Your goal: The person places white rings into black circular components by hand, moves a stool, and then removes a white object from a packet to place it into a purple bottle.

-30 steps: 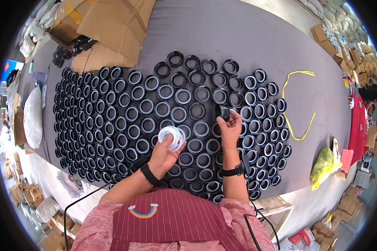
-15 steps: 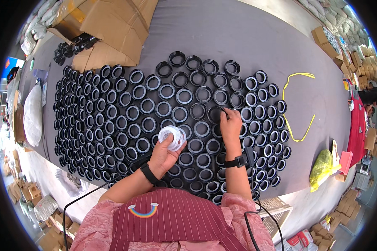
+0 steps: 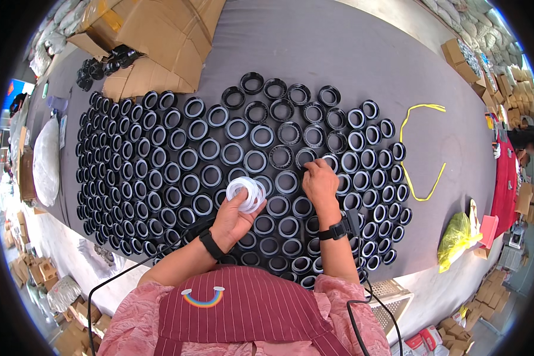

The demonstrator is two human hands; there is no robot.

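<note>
Many black round rings (image 3: 280, 156) stand in close rows over the grey table. Most carry a pale inner rim, while a group at the far middle, such as one black ring (image 3: 252, 83), looks all black. My left hand (image 3: 235, 221) is closed on a small stack of translucent white rings (image 3: 243, 193), held above the black ones. My right hand (image 3: 322, 183) is bent over the rows with its fingers drawn together, fingertips at the near edge of a black ring (image 3: 306, 155). Whatever lies between those fingertips is hidden.
A large cardboard box (image 3: 160, 41) sits at the far left with black parts (image 3: 98, 70) beside it. Yellow strapping (image 3: 404, 127) lies right of the rings. A yellow plastic bag (image 3: 457, 237) rests near the right edge. Black cables (image 3: 124, 270) run by both forearms.
My right hand has drawn slightly nearer to me, from the ring's far right side to its near edge. My left hand keeps its stack almost in place.
</note>
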